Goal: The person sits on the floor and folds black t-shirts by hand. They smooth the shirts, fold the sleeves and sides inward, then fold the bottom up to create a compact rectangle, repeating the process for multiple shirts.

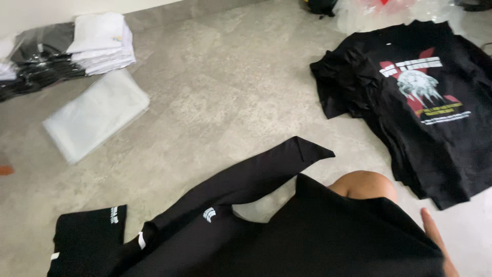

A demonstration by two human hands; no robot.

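Grey stone floor [225, 92]: black shirt stack [415, 102], clear bags [97, 115], folded white shirts [102, 43], spread black shirt [246, 205].

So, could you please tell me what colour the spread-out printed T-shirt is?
Black T-shirt, red, white and yellow print; head view.

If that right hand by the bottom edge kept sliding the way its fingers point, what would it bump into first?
Probably the pile of black printed T-shirts. The right hand points up and slightly left across a strip of bare floor, with that pile's lower edge next in line; depth is hard to judge.

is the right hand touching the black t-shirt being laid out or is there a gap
Touching: the head view shows the right hand lying along the black t-shirt's right edge, no floor visible between.
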